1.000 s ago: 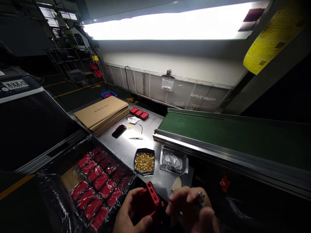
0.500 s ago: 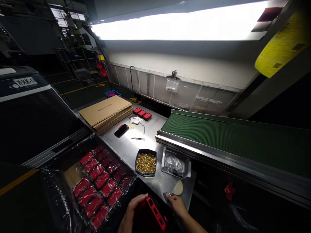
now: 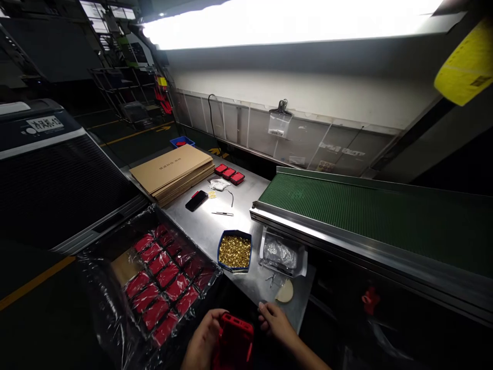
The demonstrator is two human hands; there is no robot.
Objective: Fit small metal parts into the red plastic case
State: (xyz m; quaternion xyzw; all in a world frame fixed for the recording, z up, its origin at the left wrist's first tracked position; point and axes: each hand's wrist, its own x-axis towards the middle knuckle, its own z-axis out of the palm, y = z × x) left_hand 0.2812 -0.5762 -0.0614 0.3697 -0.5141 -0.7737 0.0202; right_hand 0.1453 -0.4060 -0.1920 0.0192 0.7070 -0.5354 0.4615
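Observation:
My left hand (image 3: 203, 340) is wrapped round a red plastic case (image 3: 234, 339) at the bottom edge of the view, below the front of the steel table (image 3: 215, 226). My right hand (image 3: 275, 322) rests beside the case, fingers loosely curled at the table's front edge, and nothing shows in it. Just beyond its fingertips lie a few small metal screws (image 3: 271, 279) and a pale half-round pad (image 3: 285, 292). A blue tray of small brass parts (image 3: 234, 251) stands further back.
A plastic-lined bin of several red cases (image 3: 165, 275) sits to the left. A clear bag in a tray (image 3: 282, 253), tweezers (image 3: 222, 214), a phone (image 3: 196, 200), flat cardboard sheets (image 3: 173, 172) and three red cases (image 3: 229, 172) lie on the table. A green conveyor (image 3: 370, 216) runs along the right.
My right hand opened from a closed grip and moved down to the table's front edge; small screws now lie there. The red case turned lower in my left hand. The view shifted.

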